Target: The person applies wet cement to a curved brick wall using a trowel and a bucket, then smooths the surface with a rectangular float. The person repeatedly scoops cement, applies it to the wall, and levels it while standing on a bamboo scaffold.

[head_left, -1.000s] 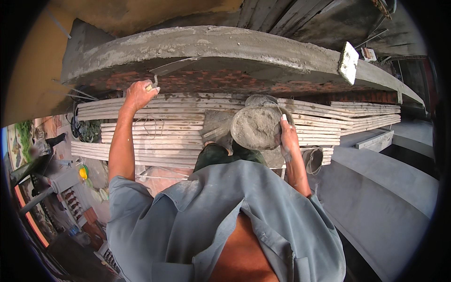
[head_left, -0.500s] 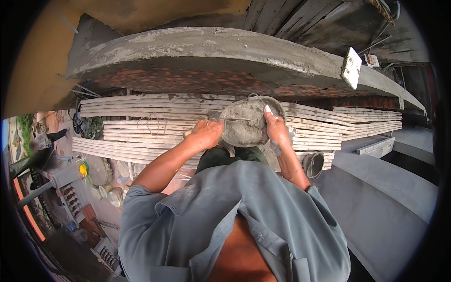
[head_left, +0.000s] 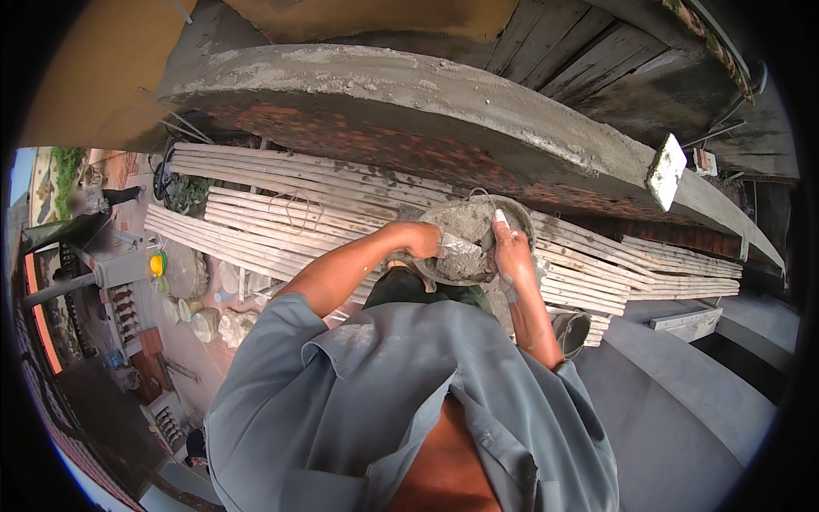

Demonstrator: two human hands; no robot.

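A round mortar bucket (head_left: 526, 224) with a wire handle is in front of my body, with wet grey mortar (head_left: 465, 220) inside it. My right hand (head_left: 512, 252) grips its right rim, the thumb with a whitish tip on top. Closed around a trowel handle, my left hand (head_left: 418, 240) is at the bucket's left side. The trowel blade (head_left: 461, 254) lies low in the bucket, smeared with mortar. The handle itself is mostly hidden by my fingers.
Pale pole platforms (head_left: 247, 209) run left to right below me. A mortar-coated ledge (head_left: 367, 81) with brick beneath curves ahead, a flat whitish board (head_left: 666, 172) on it. Another bucket (head_left: 572, 331) stands near my right elbow. Several containers (head_left: 205, 324) sit far below left.
My left hand has moved over the bucket's edge, bringing the trowel blade down into the mortar. The right hand keeps its grip on the rim. The whole view has tilted.
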